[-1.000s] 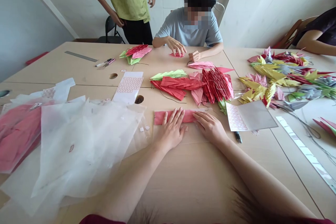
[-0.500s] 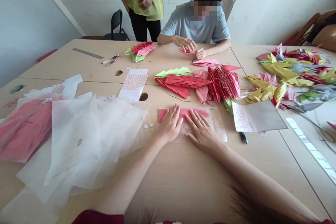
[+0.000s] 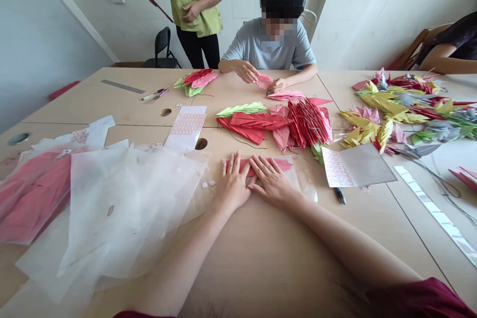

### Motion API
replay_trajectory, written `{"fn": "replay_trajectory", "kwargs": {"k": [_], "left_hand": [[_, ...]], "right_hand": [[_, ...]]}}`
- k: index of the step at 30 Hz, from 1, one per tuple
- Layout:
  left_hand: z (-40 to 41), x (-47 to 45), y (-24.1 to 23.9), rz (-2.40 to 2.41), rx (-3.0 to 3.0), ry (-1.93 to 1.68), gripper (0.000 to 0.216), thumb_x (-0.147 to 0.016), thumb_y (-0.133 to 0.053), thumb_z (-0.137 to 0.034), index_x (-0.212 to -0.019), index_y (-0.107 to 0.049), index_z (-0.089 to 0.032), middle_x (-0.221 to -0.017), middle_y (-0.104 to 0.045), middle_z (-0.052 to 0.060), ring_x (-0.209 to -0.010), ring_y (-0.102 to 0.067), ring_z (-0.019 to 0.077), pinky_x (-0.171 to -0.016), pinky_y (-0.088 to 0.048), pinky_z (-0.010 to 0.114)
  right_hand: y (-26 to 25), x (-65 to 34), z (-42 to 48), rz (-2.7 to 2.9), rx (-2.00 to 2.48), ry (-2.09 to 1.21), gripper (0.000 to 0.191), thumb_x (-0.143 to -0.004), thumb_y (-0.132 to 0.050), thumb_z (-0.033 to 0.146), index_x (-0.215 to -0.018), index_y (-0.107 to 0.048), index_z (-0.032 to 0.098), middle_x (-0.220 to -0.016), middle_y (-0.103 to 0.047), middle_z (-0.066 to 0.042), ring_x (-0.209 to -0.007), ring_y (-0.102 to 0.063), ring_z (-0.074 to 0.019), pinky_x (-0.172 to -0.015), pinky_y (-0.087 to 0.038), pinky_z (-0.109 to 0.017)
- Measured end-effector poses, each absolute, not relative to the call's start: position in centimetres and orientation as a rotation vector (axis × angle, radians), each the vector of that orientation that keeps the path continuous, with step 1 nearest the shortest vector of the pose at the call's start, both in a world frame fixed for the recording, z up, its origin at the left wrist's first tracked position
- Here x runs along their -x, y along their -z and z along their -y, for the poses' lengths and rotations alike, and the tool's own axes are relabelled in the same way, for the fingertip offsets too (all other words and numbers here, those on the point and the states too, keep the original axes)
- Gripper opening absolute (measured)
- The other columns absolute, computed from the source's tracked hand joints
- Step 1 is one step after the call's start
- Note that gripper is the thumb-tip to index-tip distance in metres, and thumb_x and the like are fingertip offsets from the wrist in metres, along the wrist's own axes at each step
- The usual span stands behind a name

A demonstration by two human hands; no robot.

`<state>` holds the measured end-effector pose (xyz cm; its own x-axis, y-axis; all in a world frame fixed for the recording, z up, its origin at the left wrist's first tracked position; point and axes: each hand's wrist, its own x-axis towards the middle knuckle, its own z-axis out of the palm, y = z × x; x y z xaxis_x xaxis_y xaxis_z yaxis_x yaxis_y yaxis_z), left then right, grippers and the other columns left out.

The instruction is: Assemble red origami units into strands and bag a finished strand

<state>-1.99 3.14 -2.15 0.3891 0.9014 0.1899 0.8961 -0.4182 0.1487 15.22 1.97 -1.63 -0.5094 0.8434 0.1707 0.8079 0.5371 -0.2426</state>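
Observation:
Both my hands lie flat on a translucent bag (image 3: 303,179) with folded red-pink paper (image 3: 283,164) inside it. My left hand (image 3: 234,181) presses on the bag's left part, fingers stretched out. Beside it my right hand (image 3: 273,179) rests with spread fingers over the middle, its thumb and fingertips reaching the left hand. The hands cover much of the paper. Just beyond the bag lie a red pleated paper bundle (image 3: 259,120) and a thicker dark red bundle (image 3: 307,121).
Frosted empty bags (image 3: 130,208) and a filled pink bag (image 3: 33,189) spread at left. A sticker sheet (image 3: 187,126), another sheet (image 3: 357,165), a pen (image 3: 339,196) and folded paper flowers (image 3: 402,104) lie around. A seated person (image 3: 270,44) handles pink paper; another (image 3: 194,0) stands.
My right hand has slid left across the bag to meet my left hand. The seated person has lifted a pink paper; the standing person's hand has come up with a thin dark red strip.

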Motion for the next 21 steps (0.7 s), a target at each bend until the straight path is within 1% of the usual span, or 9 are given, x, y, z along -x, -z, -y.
{"fn": "replay_trajectory", "kwargs": {"k": [2,6,9,11,14,16,18,21], "left_hand": [[-3.1,2.0,2.2,-1.672,-2.61,-0.395,0.06,-0.093,-0.048,-0.045,-0.148,-0.036,-0.025,-0.161,-0.017,0.012,-0.147,-0.02,0.0346,-0.117,-0.018,0.057],[-3.2,1.9,2.0,-1.659,-2.601,-0.408,0.063,-0.094,-0.044,-0.049,-0.151,-0.028,-0.028,-0.161,-0.017,0.01,-0.147,-0.02,0.0335,-0.117,-0.018,0.058],[-3.5,2.2,1.7,-1.609,-2.599,-0.381,0.062,-0.095,-0.04,-0.05,-0.152,-0.026,-0.029,-0.161,-0.017,0.01,-0.148,-0.019,0.0317,-0.118,-0.017,0.056],[-3.9,2.6,1.7,-1.579,-2.578,-0.348,0.065,-0.097,-0.035,-0.051,-0.153,-0.023,-0.022,-0.16,-0.018,0.012,-0.148,-0.018,0.0296,-0.119,-0.017,0.054],[-4.6,3.4,1.8,-1.58,-2.527,-0.295,0.07,-0.099,-0.025,-0.051,-0.153,-0.017,-0.007,-0.159,-0.018,0.017,-0.149,-0.017,0.026,-0.121,-0.017,0.049],[-5.0,3.9,1.7,-1.61,-2.496,-0.268,0.067,-0.1,-0.02,-0.047,-0.152,-0.017,-0.005,-0.159,-0.017,0.017,-0.149,-0.016,0.0248,-0.12,-0.018,0.047],[-5.3,4.2,1.3,-1.63,-2.451,-0.223,0.063,-0.1,-0.02,-0.043,-0.152,-0.019,-0.008,-0.159,-0.018,0.016,-0.149,-0.017,0.0257,-0.12,-0.017,0.051],[-5.2,4.4,-0.2,-1.616,-2.373,-0.156,0.056,-0.098,-0.03,-0.035,-0.15,-0.028,-0.014,-0.158,-0.025,0.015,-0.147,-0.022,0.0287,-0.117,-0.008,0.061]], "right_hand": [[2.1,-15.9,-2.0,2.507,1.412,-0.194,0.073,-0.097,-0.03,0.059,-0.155,-0.013,0.017,-0.16,-0.019,-0.01,-0.149,-0.015,-0.0246,-0.12,-0.019,-0.051],[2.0,-17.6,-1.9,2.533,1.446,-0.214,0.066,-0.097,-0.03,0.059,-0.153,-0.021,0.027,-0.161,-0.017,-0.008,-0.148,-0.016,-0.0253,-0.118,-0.022,-0.05],[1.7,-18.1,-1.8,2.539,1.462,-0.218,0.063,-0.097,-0.031,0.059,-0.153,-0.023,0.029,-0.161,-0.017,-0.007,-0.148,-0.018,-0.0259,-0.118,-0.022,-0.05],[1.7,-18.0,-1.8,2.528,1.482,-0.216,0.064,-0.097,-0.03,0.059,-0.153,-0.023,0.029,-0.16,-0.018,-0.008,-0.148,-0.019,-0.0264,-0.118,-0.022,-0.051],[1.7,-17.6,-1.6,2.523,1.494,-0.21,0.064,-0.097,-0.029,0.059,-0.152,-0.025,0.028,-0.16,-0.02,-0.008,-0.147,-0.02,-0.0268,-0.118,-0.022,-0.051],[1.8,-17.4,-1.4,2.514,1.498,-0.202,0.064,-0.098,-0.029,0.058,-0.153,-0.024,0.027,-0.16,-0.02,-0.008,-0.147,-0.02,-0.0271,-0.118,-0.021,-0.051],[1.9,-17.4,-1.1,2.505,1.502,-0.197,0.065,-0.097,-0.029,0.058,-0.153,-0.022,0.026,-0.16,-0.019,-0.009,-0.147,-0.019,-0.0275,-0.118,-0.021,-0.052],[2.0,-17.5,-0.4,2.512,1.493,-0.201,0.067,-0.097,-0.03,0.059,-0.154,-0.019,0.026,-0.16,-0.018,-0.01,-0.147,-0.019,-0.0284,-0.118,-0.021,-0.053]]}}
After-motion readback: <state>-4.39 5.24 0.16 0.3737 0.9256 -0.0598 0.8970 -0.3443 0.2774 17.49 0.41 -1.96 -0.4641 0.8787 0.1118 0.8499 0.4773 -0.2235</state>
